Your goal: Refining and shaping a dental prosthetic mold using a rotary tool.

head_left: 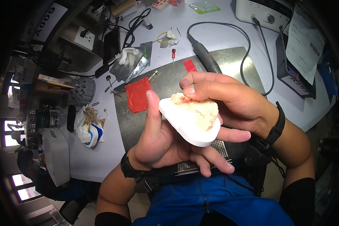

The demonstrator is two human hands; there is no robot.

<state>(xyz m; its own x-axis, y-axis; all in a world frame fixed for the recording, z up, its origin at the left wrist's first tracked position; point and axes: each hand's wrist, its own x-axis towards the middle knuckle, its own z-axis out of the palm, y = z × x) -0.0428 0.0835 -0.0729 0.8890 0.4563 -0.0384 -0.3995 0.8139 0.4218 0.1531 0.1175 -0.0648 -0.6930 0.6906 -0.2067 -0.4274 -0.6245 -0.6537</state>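
Note:
Between my two hands is a dental cast, with cream-coloured teeth and gums point(197, 112) on a thick white base point(199, 140). It is tilted over the front of the workbench. My left hand point(156, 145) supports it from the left and below, its thumb raised along the base's edge. My right hand point(239, 98) pinches thumb and forefinger at the teeth on the cast's far edge, where a small red patch shows. Other right fingers reach behind and under the base. The fingertips hide whether a small separate piece sits in the pinch.
A metal plate point(229, 64) carries a red wax sheet point(137, 95), a smaller red piece point(190, 65) and a corded handpiece point(206, 56). Beyond lies a red-handled screwdriver point(173, 54). The control box point(265, 13) stands far right, a grey tool holder point(83, 90) left. A perforated grille point(220, 148) is below my hands.

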